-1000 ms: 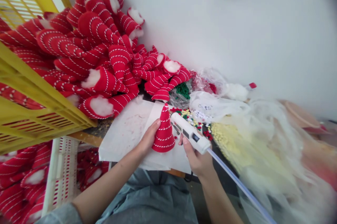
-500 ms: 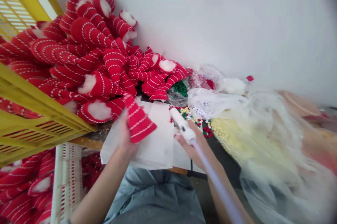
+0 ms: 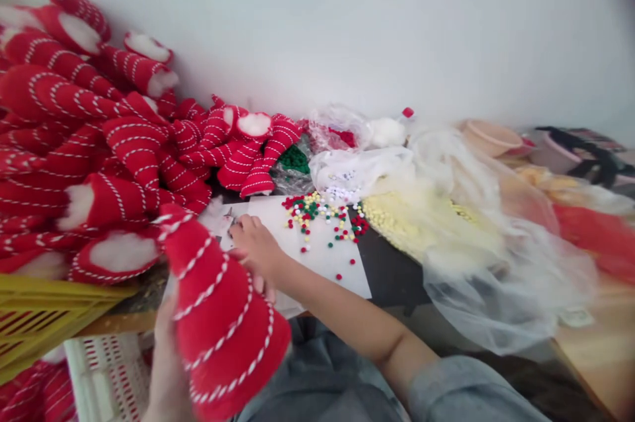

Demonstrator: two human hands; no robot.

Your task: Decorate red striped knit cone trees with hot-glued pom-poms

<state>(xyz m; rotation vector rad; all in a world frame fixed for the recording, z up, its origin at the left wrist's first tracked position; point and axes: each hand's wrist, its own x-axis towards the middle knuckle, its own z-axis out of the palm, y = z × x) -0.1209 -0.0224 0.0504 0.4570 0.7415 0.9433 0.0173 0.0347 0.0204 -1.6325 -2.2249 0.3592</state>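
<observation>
My left hand is closed around a red stuffed cone hat trimmed with rows of white twisted cord. The hat is large and close to the camera, tip up and leaning left. Behind it, my right hand reaches left across the white paper, fingers bent. What those fingers hold is hidden. A small metal tip shows just beyond them; the white glue gun's body cannot be made out. Small red, green, yellow and white pompoms lie scattered on the paper to the right.
Many red striped hats with white stuffing are heaped at left, above a yellow crate. A white basket stands below. Clear plastic bags, a bag of pale yellow pompoms and a pink bowl lie right.
The view has turned right. My left hand has lifted the hat nearer the camera. My right hand has moved left over the paper, and the glue gun's white body and cord have gone from sight.
</observation>
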